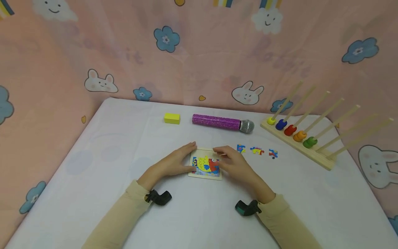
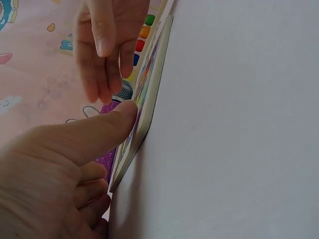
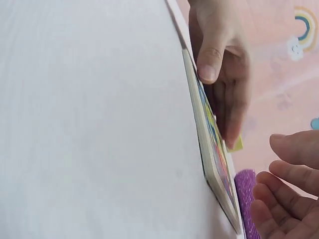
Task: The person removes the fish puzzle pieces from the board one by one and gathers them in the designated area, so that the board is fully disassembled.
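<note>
A small jigsaw puzzle (image 1: 205,163) in a pale wooden tray lies on the white table, with a yellow, red and blue picture. My left hand (image 1: 174,162) rests along its left edge, fingers stretched forward and thumb laid over the picture's lower left. At the right side, my right hand (image 1: 234,164) hovers with loosely bent fingers and overlaps the picture in the head view. In the right wrist view the right hand (image 3: 291,194) stands off the tray, no piece showing between its fingers. Three loose puzzle pieces (image 1: 257,150) lie to the right, beyond the right hand.
A purple glittery microphone (image 1: 217,122) and a yellow block (image 1: 172,118) lie behind the puzzle. At the back right stands a wooden peg rack (image 1: 298,143) with coloured beads on several of its tall rods. A pink patterned cloth (image 1: 199,52) hangs behind the table.
</note>
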`<state>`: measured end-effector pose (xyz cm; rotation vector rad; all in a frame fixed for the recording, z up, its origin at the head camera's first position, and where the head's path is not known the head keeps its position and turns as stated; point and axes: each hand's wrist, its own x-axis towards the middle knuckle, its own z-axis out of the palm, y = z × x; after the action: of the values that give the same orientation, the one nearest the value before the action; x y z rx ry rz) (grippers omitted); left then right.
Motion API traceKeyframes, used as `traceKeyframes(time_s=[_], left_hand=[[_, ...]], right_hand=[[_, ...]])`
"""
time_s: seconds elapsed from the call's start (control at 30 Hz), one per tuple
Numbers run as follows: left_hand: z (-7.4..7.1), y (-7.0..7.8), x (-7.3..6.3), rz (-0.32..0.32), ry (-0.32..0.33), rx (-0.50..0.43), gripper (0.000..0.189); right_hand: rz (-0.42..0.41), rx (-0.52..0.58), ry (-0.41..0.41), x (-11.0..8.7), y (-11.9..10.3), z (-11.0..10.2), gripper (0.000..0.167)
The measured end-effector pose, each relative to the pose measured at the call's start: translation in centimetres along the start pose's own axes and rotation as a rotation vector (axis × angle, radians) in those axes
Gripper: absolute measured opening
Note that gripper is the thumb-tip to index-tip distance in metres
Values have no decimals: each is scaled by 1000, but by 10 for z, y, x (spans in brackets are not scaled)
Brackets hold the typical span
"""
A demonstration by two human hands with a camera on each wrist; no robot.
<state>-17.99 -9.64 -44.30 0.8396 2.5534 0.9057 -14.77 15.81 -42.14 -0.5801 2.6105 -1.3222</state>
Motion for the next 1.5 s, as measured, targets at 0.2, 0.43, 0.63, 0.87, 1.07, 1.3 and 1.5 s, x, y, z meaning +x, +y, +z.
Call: traceKeyframes(time_s=[0.2,0.43,0.63,0.87,1.07,1.3,1.5], left_hand=[[7,-2,-6,21,10,21,77],[11,-4,-9,62,59,90,69],[12,-4,-11,85,85,101,70],[12,-4,-11,98,98,104,72],[12,-5,-9,90,92,106,73],[12,-4,-9,87,95,100,72],[12,-4,-10,89,92,94,71]], right_hand=[[-29,-20,-61,14,-14,22,43],[-61,-88,-20,23,-13,41,41],[-98,-190,6,23,-9,53,38],[-64,-189,21,24,-12,56,34],[-43,-154,13,26,-14,55,32],[-56,-136,26,24,-14,55,34],[-61,-124,58,22,-13,55,35]])
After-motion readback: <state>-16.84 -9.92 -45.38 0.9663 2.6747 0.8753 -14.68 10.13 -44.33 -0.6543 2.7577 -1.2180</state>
